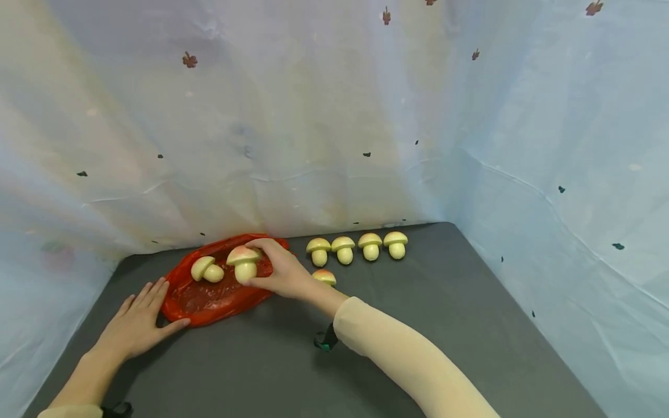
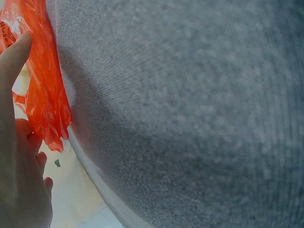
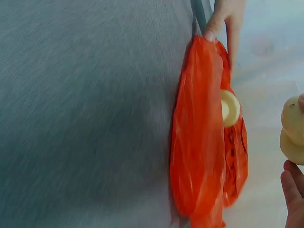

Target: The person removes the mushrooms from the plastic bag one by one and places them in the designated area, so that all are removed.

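A red plastic bag [image 1: 230,310] lies spread open on the dark table, its rim rolled into a low wall. My right hand [image 1: 282,271] pinches a model mushroom [image 1: 243,265], cream with a reddish cap top, between thumb and fingers above the bag. In the right wrist view this mushroom [image 3: 292,128] is partly cut off by the edge. Another mushroom [image 1: 207,270] lies on its side inside the bag. With fingers spread and straight, my left hand [image 1: 135,325] touches the bag's left rim; the left wrist view shows its thumb against the red plastic [image 2: 42,80].
Several mushrooms [image 1: 370,247] stand in a row right of the bag, near the table's back edge. In front of them another mushroom [image 1: 325,277] is partly hidden by my right forearm. Pale patterned curtains [image 1: 313,116] hang behind and beside the table [image 1: 444,319].
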A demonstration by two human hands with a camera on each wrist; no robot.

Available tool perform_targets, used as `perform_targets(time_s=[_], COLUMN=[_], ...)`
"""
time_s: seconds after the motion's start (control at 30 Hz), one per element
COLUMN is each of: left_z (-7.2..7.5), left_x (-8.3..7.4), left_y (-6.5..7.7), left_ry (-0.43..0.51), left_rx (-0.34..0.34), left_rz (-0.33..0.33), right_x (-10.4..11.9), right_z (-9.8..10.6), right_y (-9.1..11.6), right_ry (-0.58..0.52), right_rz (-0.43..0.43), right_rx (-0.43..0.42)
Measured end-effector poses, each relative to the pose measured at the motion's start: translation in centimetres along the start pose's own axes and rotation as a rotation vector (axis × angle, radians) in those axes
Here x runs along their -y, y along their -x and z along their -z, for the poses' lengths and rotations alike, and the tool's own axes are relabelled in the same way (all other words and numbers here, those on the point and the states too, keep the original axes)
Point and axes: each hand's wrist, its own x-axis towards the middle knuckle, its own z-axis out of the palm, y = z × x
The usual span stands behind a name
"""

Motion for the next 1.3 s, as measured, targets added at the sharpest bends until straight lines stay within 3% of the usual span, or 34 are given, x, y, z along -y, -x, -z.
perform_targets(time_s=[0.4, 0.7, 1.07, 1.3], left_z=[0.2, 0.1, 0.1, 0.3], left_x=[-0.1, -0.2, 0.2, 0.1], left_y=[-0.6, -0.7, -0.7, -0.5], left_ry=[0.013, 0.0, -0.009, -0.002], left_rx=[-0.009, -0.021, -0.028, -0.022], left_rz=[-0.024, -0.024, -0.017, -0.012], right_x=[-4.1, -7.1, -10.1, -11.0], right_z=[5.2, 8.1, 9.7, 9.9], right_y=[4.3, 8.0, 11.9, 12.8], right_ry=[-0.096, -0.116, 0.035, 0.122], right_rz=[-0.047, -0.13, -0.185, -0.21], right_rx=[-0.169, -0.219, -0.192, -0.103])
